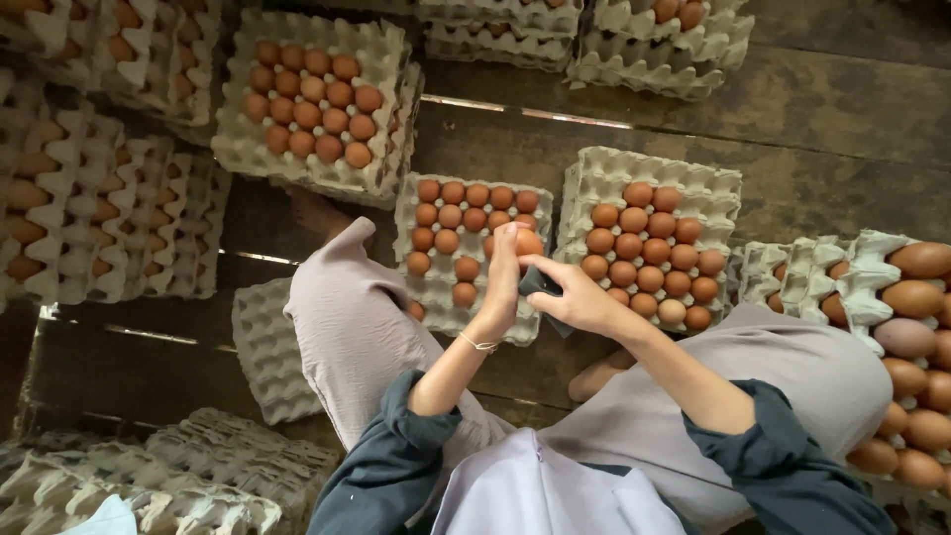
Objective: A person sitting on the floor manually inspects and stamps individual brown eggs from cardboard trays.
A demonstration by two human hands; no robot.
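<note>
Dark wooden floorboards (792, 129) run under everything, and pulp egg trays are spread all over them around a seated person in pale grey trousers and dark blue sleeves. Their left hand (502, 287) is raised with its fingers closed round a single brown egg (528, 242), held up just over the middle tray (411, 287). The right hand (575, 297) is just beside it, gripping a small dark cloth (540, 285) that sits against the lower side of the egg; it looks to me like a wipe in progress, though I cannot see the contact itself. As for how far things have got, I can only judge from how the trays lie. That middle tray is roughly two-thirds filled, with open cups along its lower rows and right side. Right of it, another tray (713, 188) is nearly full, bare only at its rim cups. A third tray (238, 149) further off, on a stack, holds a tight block of brown eggs. At the far right a tilted stack (852, 267) carries larger eggs. Empty trays (263, 347) sit by the left knee and in a heap at the bottom left (198, 476), so plenty of room is left.
</note>
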